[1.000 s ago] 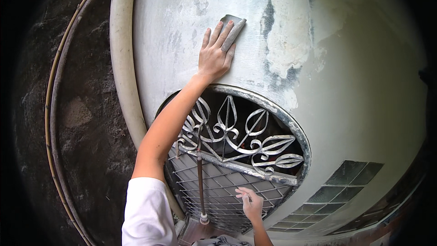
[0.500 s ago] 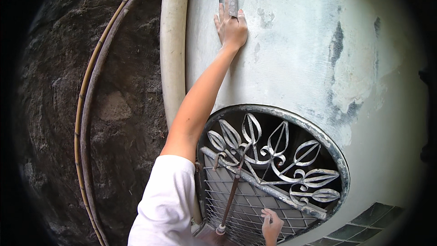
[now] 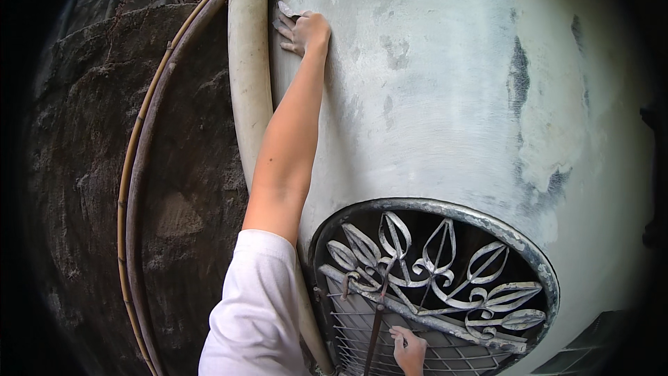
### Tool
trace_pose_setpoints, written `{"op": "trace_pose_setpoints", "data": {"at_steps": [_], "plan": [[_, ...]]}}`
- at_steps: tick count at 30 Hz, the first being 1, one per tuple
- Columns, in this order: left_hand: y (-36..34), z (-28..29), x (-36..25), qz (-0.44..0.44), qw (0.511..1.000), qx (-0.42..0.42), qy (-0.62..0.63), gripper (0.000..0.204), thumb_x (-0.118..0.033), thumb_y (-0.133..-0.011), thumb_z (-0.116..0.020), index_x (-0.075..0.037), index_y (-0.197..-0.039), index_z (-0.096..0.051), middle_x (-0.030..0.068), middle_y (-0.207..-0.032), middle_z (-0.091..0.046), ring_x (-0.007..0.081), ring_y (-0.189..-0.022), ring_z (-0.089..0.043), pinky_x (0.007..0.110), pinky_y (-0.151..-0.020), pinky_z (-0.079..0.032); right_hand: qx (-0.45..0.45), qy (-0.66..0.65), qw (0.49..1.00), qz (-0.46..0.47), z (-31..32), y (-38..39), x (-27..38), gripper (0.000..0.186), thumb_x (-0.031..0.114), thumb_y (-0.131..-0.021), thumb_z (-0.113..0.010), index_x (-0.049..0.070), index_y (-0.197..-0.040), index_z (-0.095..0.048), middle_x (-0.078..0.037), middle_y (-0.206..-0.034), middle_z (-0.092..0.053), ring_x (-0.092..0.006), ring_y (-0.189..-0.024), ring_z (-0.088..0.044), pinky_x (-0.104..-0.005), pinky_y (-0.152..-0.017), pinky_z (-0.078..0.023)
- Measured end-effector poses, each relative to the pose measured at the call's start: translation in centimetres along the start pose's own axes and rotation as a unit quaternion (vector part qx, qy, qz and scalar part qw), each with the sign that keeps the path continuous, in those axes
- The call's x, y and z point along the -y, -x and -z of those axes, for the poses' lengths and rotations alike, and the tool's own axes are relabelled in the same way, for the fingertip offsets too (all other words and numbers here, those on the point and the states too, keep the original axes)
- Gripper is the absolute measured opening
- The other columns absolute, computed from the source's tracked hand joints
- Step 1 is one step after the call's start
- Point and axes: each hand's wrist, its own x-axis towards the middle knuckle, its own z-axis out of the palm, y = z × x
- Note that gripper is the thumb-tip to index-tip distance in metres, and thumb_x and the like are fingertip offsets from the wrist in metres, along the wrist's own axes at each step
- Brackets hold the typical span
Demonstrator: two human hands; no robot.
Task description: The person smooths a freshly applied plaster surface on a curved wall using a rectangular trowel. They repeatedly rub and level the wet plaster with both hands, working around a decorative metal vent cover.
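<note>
My left hand [image 3: 304, 33] is stretched up to the pale wall [image 3: 431, 111], high beside the pipe. Its dusty fingers press a small grey sheet that looks like folded sandpaper [image 3: 284, 10] against the surface. Most of the sheet is hidden under the fingers. Low in the view, my right hand [image 3: 409, 352] hovers in front of the metal grille [image 3: 445, 289], fingers curled and tips together. I see nothing held in it. Smeared white and grey patches cover the wall, with dark streaks to the right.
A thick off-white pipe [image 3: 249, 49] runs down the wall's left edge. Further left, a bamboo pole [image 3: 124, 209] stands before a rough dark wall [image 3: 76, 167]. The grille's rim [image 3: 518, 233] bounds an arched opening. Dark tiles [image 3: 591, 348] lie at lower right.
My left hand has moved left across the wall with the sandpaper, close to the pipe. The view has shifted, so the grille sits lower. My right hand stays low.
</note>
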Motion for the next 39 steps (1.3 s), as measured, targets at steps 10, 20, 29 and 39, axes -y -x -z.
{"op": "trace_pose_setpoints", "data": {"at_steps": [10, 20, 29, 39], "plan": [[2.9, -0.8, -8.7, -0.286, 0.957, 0.038, 0.005, 0.060, -0.036, -0.102, -0.028, 0.003, -0.132, -0.061, 0.0065, -0.168, -0.015, 0.0323, -0.154, -0.012, 0.055, -0.123, -0.007, 0.063, 0.010, 0.998, -0.017, 1.5, -0.3, 0.0, 0.023, 0.013, -0.091, -0.060, 0.009, -0.110, -0.072, -0.013, -0.097, -0.075, -0.0323, -0.088, -0.073, -0.0389, -0.077, -0.057], [20.2, -3.1, -23.3, -0.473, 0.880, -0.024, -0.017, 0.065, -0.026, -0.097, -0.041, -0.006, -0.157, -0.027, 0.0160, -0.163, -0.025, 0.0383, -0.150, -0.023, 0.052, -0.122, -0.016, 0.078, 0.043, 0.996, 0.020, 7.6, 2.2, -2.2, 0.023, 0.014, -0.092, -0.058, 0.008, -0.109, -0.072, -0.010, -0.092, -0.076, -0.0306, -0.082, -0.074, -0.0365, -0.073, -0.057], [23.4, -2.5, -22.8, -0.522, 0.848, 0.049, 0.078, 0.070, -0.026, -0.097, -0.041, -0.013, -0.161, -0.017, 0.0126, -0.165, -0.024, 0.0334, -0.153, -0.017, 0.051, -0.124, -0.013, 0.135, -0.014, 0.991, -0.015, 8.7, 4.9, -2.8, 0.024, 0.017, -0.093, -0.060, 0.010, -0.113, -0.071, -0.011, -0.097, -0.075, -0.0356, -0.088, -0.071, -0.0418, -0.079, -0.056], [9.5, -2.0, -11.2, -0.363, 0.924, -0.028, 0.117, 0.055, -0.032, -0.104, -0.040, -0.006, -0.152, -0.037, 0.0184, -0.157, -0.038, 0.0362, -0.145, -0.032, 0.044, -0.119, -0.024, 0.120, 0.030, 0.990, -0.074, 8.8, 4.9, -5.4, 0.021, 0.013, -0.092, -0.060, 0.006, -0.108, -0.072, -0.013, -0.096, -0.076, -0.0336, -0.090, -0.072, -0.0388, -0.081, -0.056]]}}
